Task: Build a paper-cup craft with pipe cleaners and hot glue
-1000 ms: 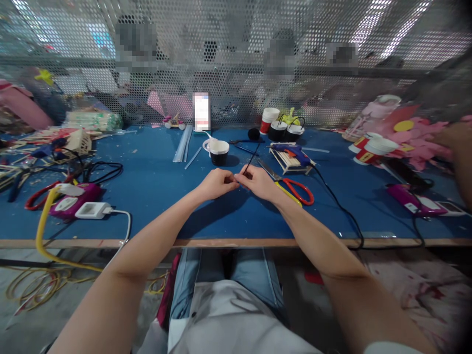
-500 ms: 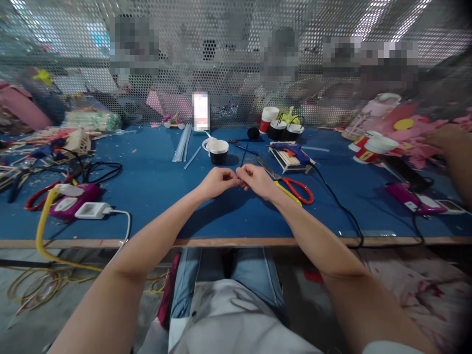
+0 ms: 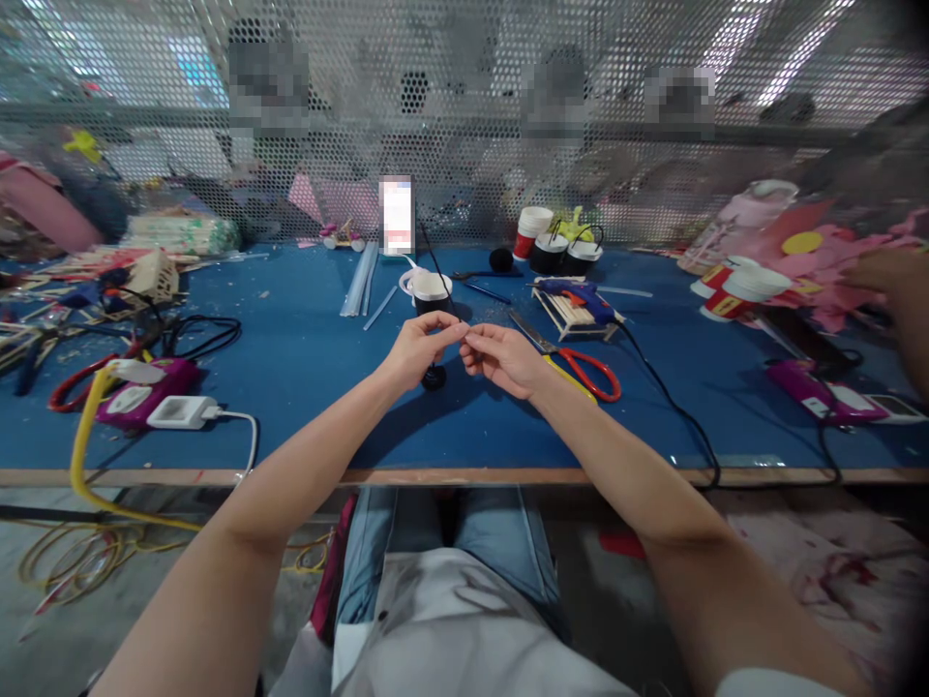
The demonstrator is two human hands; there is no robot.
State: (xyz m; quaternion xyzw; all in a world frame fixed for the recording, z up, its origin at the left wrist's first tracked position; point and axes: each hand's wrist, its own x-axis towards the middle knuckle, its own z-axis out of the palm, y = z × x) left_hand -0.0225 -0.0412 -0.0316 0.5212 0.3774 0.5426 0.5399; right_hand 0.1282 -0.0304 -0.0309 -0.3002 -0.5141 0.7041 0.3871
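Observation:
My left hand (image 3: 422,347) and my right hand (image 3: 506,358) meet just above the blue table, fingertips pinched together. Between them is a thin black strand (image 3: 439,261), rising and leaning left past a black paper cup (image 3: 434,304) with a white inside. Just below my left fingers shows a dark round bundle (image 3: 434,378); whether it joins the strand I cannot tell. White ribbon (image 3: 407,277) lies against the cup's left side. To the right of my right hand are scissors (image 3: 591,376) with red and yellow handles, blades pointing away.
A blue glue gun (image 3: 589,302) rests on a small stick frame (image 3: 566,318), its cord running right. Behind stand black cups (image 3: 546,254), red-and-white cups (image 3: 533,225) and a phone (image 3: 397,218). Purple power strips (image 3: 170,387) lie on both sides. Another person's hand (image 3: 889,276) is at far right.
The thin black strand has swung from near upright over to the left. My left hand has shifted slightly up and left, and the dark round bundle now shows below it.

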